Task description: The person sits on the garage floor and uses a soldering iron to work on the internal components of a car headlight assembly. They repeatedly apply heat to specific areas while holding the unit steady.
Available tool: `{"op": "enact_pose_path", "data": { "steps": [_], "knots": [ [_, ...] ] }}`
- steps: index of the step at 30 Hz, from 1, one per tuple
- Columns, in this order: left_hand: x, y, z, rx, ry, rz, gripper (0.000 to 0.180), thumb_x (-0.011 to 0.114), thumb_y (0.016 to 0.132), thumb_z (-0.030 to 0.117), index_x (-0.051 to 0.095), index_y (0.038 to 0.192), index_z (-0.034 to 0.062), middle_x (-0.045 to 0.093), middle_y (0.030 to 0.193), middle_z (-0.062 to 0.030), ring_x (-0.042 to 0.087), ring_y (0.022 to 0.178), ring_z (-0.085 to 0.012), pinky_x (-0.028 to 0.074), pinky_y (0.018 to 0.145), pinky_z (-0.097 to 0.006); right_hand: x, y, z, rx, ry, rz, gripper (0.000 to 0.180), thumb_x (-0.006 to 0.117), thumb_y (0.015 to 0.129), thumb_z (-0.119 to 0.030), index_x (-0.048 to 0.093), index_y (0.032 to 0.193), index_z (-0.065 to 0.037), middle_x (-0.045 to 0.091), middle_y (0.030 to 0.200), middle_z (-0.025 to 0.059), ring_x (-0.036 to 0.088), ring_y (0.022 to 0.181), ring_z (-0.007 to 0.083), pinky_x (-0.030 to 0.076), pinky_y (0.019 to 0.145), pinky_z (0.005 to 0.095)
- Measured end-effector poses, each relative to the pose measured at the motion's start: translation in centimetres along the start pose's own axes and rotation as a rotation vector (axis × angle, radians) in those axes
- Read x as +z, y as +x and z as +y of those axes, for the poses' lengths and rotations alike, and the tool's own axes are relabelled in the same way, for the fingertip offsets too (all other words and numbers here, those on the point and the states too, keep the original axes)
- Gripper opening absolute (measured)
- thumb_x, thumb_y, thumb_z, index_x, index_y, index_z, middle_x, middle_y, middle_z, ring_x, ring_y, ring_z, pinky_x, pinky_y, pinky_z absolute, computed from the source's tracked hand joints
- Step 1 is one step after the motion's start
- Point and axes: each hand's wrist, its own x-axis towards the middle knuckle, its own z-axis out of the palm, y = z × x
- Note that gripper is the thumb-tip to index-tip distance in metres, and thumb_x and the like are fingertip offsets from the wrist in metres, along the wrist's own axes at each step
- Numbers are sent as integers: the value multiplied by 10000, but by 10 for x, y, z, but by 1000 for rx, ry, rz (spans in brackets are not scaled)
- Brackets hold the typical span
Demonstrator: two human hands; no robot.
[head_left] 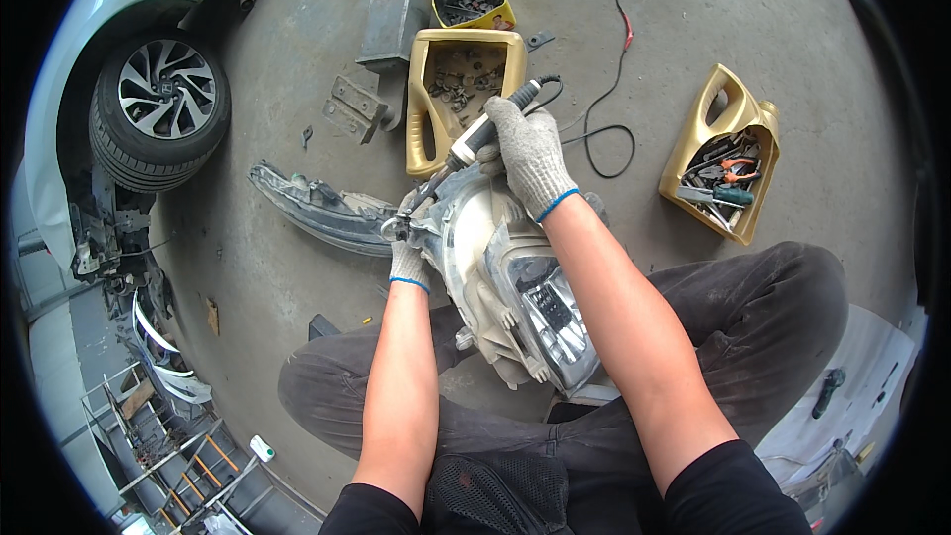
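A car headlight assembly (480, 238) with a clear lens and a grey-white housing rests across my lap. Its long narrow arm (322, 218) stretches to the left. My right hand (530, 149), in a grey knitted glove with a blue cuff, is closed around a corded soldering iron (473, 142) with a white and black handle. The iron slants down to the left, its tip close to the headlight's upper left corner. There my left hand (409, 258), gloved the same way, grips the headlight beside a small ring-shaped part (398, 227). Some of its fingers are hidden.
A cut gold jug (417, 79) with small hardware and a yellow tub (507, 15) stand ahead. Another gold jug (750, 228) at right holds pliers and screwdrivers. A black cable (616, 40) crosses the floor. A car wheel (163, 104) and metal rack (173, 466) are left.
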Motion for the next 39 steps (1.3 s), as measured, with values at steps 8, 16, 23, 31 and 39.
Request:
{"op": "enact_pose_path", "data": {
  "steps": [8,16,23,31,39],
  "knots": [
    [-3,0,2,21,87,-30,388,656,918,98,531,1272,2,633,1158,-109,629,1029,-193,537,899,-312,-2,-1,-2,3,7,-34,278,608,894,-273,621,815,-7,635,623,94,570,449,163,468,418,293],
    [15,-6,6,61,163,-46,382,642,924,103,536,1276,-3,638,1148,-109,630,1018,-196,537,888,-312,-7,1,-1,18,63,-57,253,608,888,-276,634,894,-25,633,628,79,549,451,151,448,424,291],
    [10,-8,7,38,17,-3,364,623,926,75,542,1271,-4,640,1160,-122,635,1030,-208,536,907,-320,-4,-7,-6,41,38,-72,238,588,900,-265,636,960,-40,656,676,74,569,482,142,462,438,287],
    [39,-14,18,56,114,-64,336,607,921,57,568,1246,-20,647,1168,-133,644,1033,-211,539,908,-322,-6,-6,-3,6,109,-85,251,562,912,-249,631,1015,-31,697,804,93,588,506,139,476,445,271],
    [48,-21,20,30,17,-59,349,599,928,76,568,1258,-32,649,1166,-126,643,1024,-198,535,905,-315,-10,-4,0,-12,127,-139,257,512,925,-196,614,1075,-13,704,830,105,596,508,131,501,447,253]
  ]
}}
